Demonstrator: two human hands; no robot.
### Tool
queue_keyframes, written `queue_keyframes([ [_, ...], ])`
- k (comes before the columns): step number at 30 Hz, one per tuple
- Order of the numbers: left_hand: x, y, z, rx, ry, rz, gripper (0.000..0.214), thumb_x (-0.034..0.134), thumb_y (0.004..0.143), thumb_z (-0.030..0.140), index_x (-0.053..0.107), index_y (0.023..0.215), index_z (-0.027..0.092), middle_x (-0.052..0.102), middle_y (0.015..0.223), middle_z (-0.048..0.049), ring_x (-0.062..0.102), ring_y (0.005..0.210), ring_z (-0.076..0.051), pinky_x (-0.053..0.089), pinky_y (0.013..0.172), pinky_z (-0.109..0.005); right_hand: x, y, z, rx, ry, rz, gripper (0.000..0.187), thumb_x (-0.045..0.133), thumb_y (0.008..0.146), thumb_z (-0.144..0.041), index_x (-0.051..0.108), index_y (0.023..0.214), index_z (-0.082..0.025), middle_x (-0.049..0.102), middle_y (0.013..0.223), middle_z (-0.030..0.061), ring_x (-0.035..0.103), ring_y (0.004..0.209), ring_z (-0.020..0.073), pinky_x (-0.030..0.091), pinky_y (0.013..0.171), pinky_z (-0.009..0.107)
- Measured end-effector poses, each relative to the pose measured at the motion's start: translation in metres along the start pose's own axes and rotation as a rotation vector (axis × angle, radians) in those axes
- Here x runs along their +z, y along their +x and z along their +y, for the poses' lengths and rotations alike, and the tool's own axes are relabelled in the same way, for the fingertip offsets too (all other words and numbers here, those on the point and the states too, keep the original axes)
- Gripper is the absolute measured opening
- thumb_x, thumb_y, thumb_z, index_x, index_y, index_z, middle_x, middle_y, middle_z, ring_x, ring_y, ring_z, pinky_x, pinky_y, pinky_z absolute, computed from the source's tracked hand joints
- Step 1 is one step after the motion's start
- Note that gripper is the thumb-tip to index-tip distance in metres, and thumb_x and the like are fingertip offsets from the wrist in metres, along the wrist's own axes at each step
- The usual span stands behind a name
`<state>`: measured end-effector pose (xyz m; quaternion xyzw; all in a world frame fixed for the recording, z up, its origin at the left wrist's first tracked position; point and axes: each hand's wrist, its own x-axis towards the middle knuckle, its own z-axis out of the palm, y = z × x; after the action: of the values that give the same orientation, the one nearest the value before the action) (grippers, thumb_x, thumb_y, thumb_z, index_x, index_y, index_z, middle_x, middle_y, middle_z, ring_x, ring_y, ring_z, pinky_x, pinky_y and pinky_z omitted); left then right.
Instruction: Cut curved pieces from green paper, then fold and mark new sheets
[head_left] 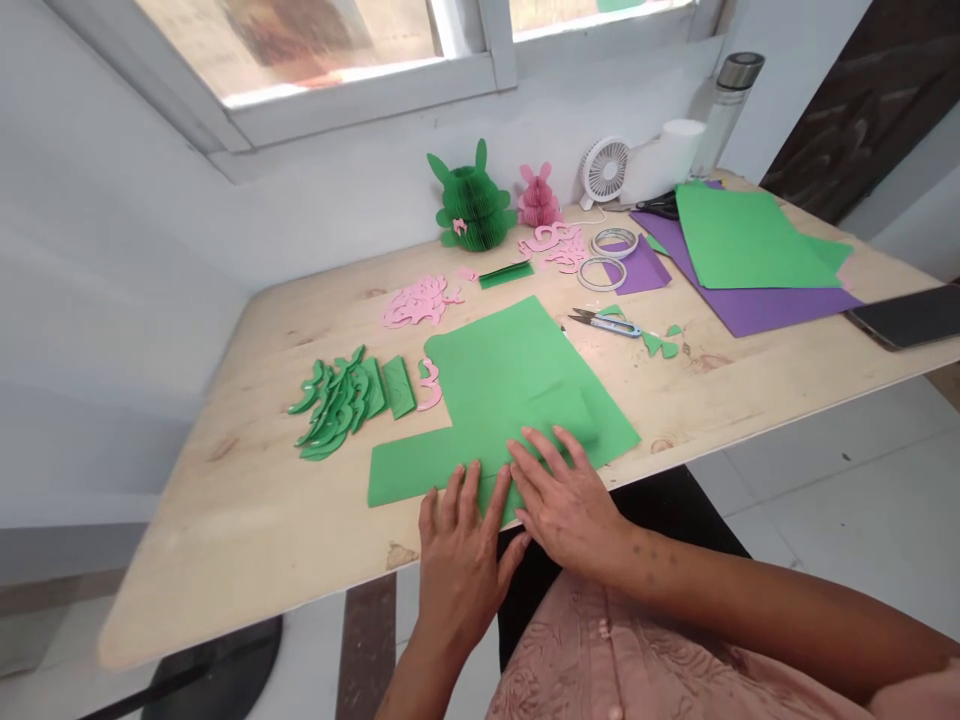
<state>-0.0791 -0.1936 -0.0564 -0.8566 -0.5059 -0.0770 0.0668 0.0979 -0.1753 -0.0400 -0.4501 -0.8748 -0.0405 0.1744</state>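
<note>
A large sheet of green paper [499, 360] lies near the table's front edge, with a green strip [409, 467] reaching out to the left. My left hand [461, 535] rests with fingers spread on the near edge of the strip. Beside it, my right hand [566, 500] lies flat, fingers stretched over a curled or folded part of the green paper [566, 410]. The two hands almost touch at the thumbs. What lies under the palms is hidden.
Green cut pieces [334, 405] and pink cut-outs [420, 302] lie left. Thread snips [607, 322], tape rolls [602, 273] and green scraps [660, 345] lie right. Behind stand a green paper figure [474, 205], a pink one [538, 200] and a fan [604, 172]. A phone [911, 316] lies far right.
</note>
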Motion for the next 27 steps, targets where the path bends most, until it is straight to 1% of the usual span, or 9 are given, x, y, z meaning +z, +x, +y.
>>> queue_keyframes([
  [7, 0.005, -0.002, -0.001, 0.001, 0.002, 0.026, 0.059, 0.050, 0.086, 0.046, 0.040, 0.140, 0.023, 0.042, 0.141, -0.0174, 0.037, 0.130, -0.036, 0.023, 0.106, -0.055, -0.007, -0.008, 0.006, 0.009, -0.038, -0.017, 0.040, 0.048, 0.091, -0.033, 0.061, 0.119, -0.007, 0.049, 0.139, 0.0165, 0.032, 0.134, 0.0333, 0.022, 0.109, 0.056],
  [12, 0.004, -0.002, -0.001, 0.016, 0.025, 0.021, 0.060, 0.050, 0.087, 0.045, 0.039, 0.141, 0.023, 0.043, 0.141, -0.0177, 0.037, 0.130, -0.036, 0.024, 0.106, -0.055, -0.011, -0.014, 0.010, 0.020, -0.045, -0.013, 0.037, 0.049, 0.090, -0.032, 0.062, 0.116, -0.009, 0.050, 0.138, 0.0159, 0.033, 0.133, 0.0328, 0.024, 0.109, 0.055],
  [16, 0.002, -0.001, 0.000, 0.018, 0.036, 0.016, 0.061, 0.049, 0.087, 0.045, 0.038, 0.142, 0.022, 0.042, 0.141, -0.0184, 0.037, 0.130, -0.036, 0.025, 0.105, -0.055, -0.014, -0.018, 0.013, 0.041, -0.061, -0.006, 0.037, 0.050, 0.090, -0.030, 0.062, 0.117, -0.008, 0.050, 0.138, 0.0152, 0.033, 0.133, 0.0325, 0.024, 0.109, 0.055],
  [20, 0.001, 0.000, 0.000, 0.011, 0.041, 0.000, 0.060, 0.049, 0.087, 0.045, 0.038, 0.141, 0.022, 0.042, 0.141, -0.0185, 0.037, 0.129, -0.036, 0.025, 0.105, -0.055, -0.017, -0.021, 0.016, 0.062, -0.069, 0.002, 0.036, 0.049, 0.090, -0.029, 0.062, 0.117, -0.008, 0.053, 0.135, 0.0147, 0.034, 0.132, 0.0324, 0.025, 0.108, 0.054],
  [24, 0.000, 0.001, 0.002, -0.008, 0.024, -0.013, 0.059, 0.049, 0.087, 0.046, 0.041, 0.140, 0.022, 0.044, 0.140, -0.0178, 0.038, 0.129, -0.035, 0.024, 0.106, -0.055, -0.017, -0.020, 0.015, 0.068, -0.052, 0.009, 0.034, 0.050, 0.090, -0.028, 0.062, 0.116, -0.011, 0.055, 0.133, 0.0139, 0.036, 0.131, 0.0319, 0.024, 0.108, 0.055],
  [27, -0.001, 0.002, 0.004, -0.035, -0.010, -0.015, 0.057, 0.049, 0.087, 0.047, 0.043, 0.139, 0.023, 0.045, 0.139, -0.0171, 0.038, 0.129, -0.034, 0.024, 0.106, -0.054, -0.013, -0.015, 0.009, 0.048, -0.040, 0.004, 0.036, 0.047, 0.092, -0.030, 0.060, 0.120, -0.011, 0.054, 0.134, 0.0132, 0.035, 0.131, 0.0320, 0.022, 0.108, 0.055],
])
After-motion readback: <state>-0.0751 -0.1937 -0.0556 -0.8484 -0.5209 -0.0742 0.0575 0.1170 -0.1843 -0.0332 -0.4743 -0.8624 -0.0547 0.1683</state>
